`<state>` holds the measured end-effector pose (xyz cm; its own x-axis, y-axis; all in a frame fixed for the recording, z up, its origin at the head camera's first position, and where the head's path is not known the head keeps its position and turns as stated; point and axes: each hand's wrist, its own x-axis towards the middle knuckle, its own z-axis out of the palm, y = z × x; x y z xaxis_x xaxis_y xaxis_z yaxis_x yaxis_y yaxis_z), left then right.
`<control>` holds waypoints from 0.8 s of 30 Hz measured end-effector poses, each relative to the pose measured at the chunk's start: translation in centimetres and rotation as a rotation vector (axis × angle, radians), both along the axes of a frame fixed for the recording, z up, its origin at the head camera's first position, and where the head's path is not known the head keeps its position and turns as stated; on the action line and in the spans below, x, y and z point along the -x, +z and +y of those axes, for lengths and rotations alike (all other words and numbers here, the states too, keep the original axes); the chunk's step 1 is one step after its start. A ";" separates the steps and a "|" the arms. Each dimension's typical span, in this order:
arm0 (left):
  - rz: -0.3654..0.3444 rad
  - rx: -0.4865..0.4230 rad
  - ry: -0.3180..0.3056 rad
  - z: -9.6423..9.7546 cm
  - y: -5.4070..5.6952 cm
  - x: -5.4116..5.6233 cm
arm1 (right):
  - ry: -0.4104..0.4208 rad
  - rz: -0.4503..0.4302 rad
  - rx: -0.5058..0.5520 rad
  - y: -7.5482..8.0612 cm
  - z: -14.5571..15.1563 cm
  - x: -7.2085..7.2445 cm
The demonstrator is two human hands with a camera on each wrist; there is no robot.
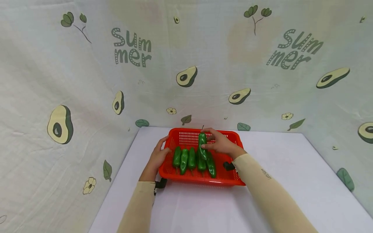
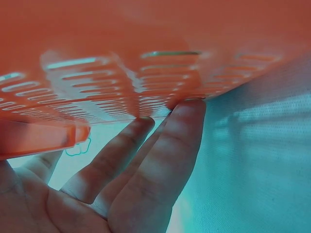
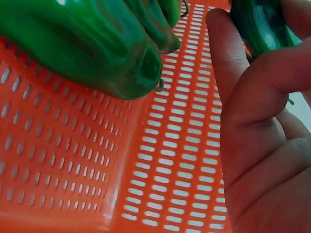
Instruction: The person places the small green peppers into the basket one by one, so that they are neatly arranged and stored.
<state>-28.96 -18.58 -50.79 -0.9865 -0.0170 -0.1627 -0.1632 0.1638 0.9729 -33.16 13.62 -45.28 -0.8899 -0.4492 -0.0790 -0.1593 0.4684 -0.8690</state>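
Observation:
A red perforated plastic basket (image 1: 224,179) stands on the table with several long, glossy green peppers (image 1: 184,161) lying side by side in it. My right hand (image 1: 218,142) pinches one green pepper (image 1: 202,141) between thumb and fingers, upright with its stem up, above the others. In the right wrist view this pepper (image 3: 260,24) shows only in part behind the fingers. My left hand (image 1: 157,158) holds the basket's left side, thumb at the rim. Seen from the left wrist, its fingers (image 2: 165,160) touch the slotted outer wall (image 2: 121,29) from below; the thumb is mostly hidden.
A white-covered table (image 1: 274,155) extends on both sides of the basket. Behind it hangs a pale cloth (image 1: 209,58) printed with avocados, leaves and lettering, which also runs along the left and right sides. A black wrist camera (image 1: 228,166) hangs over the basket's right part.

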 end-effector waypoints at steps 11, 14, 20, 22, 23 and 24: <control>0.011 0.020 -0.001 -0.1 -0.1 0.0 | 0.025 0.023 0.039 -0.9 -1.4 0.2; 0.003 0.027 0.006 -0.2 -0.2 -0.1 | 0.041 0.010 0.042 -1.4 -1.9 0.3; 0.027 0.008 -0.008 -0.1 -0.3 0.1 | 0.031 0.038 0.005 -2.0 -2.0 0.3; 0.042 -0.001 -0.011 0.1 -0.2 0.2 | 0.035 0.059 -0.005 -2.1 -1.9 0.4; 0.047 -0.005 -0.012 0.1 -0.3 0.2 | 0.039 0.067 -0.013 -2.2 -1.8 0.5; 0.051 -0.011 -0.013 0.1 -0.3 0.2 | 0.040 0.072 -0.020 -2.3 -1.8 0.5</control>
<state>-29.18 -18.48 -51.06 -0.9936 -0.0027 -0.1126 -0.1117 0.1544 0.9817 -33.68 11.86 -47.56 -0.8749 -0.4837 -0.0246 -0.2401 0.4772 -0.8454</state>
